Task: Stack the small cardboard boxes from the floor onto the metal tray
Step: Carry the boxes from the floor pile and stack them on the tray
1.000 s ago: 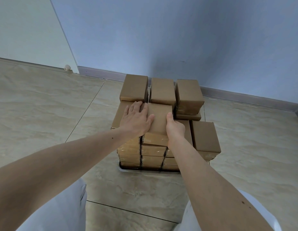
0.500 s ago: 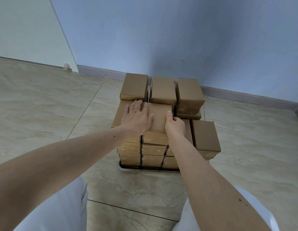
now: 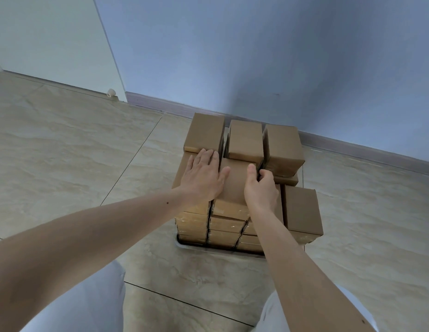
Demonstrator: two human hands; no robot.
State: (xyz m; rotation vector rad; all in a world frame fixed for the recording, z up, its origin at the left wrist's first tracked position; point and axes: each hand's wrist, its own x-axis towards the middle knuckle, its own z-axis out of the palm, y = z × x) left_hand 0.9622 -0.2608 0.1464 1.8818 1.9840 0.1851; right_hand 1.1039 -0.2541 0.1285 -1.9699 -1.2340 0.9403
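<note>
A tall stack of small brown cardboard boxes stands on the metal tray [image 3: 191,246], whose rim shows at the stack's near foot. The top middle box [image 3: 235,183] lies between my hands. My left hand [image 3: 202,177] rests flat with fingers spread over the box to its left, its thumb on the middle box's left edge. My right hand [image 3: 261,189] grips the middle box's right side, thumb on top and fingers curled down the side. Three boxes [image 3: 245,140] top the back row. One box [image 3: 301,209] juts out at the right, lower down.
The stack sits on a beige tiled floor close to a blue-grey wall with a skirting board [image 3: 366,149]. A white door panel [image 3: 52,44] with a small door stop [image 3: 111,92] is at the back left. My knees in pale trousers [image 3: 88,305] are at the bottom.
My right hand has slid forward along the middle box's right side and its fingers have curled down over the edge. My left hand has stayed flat in nearly the same place.
</note>
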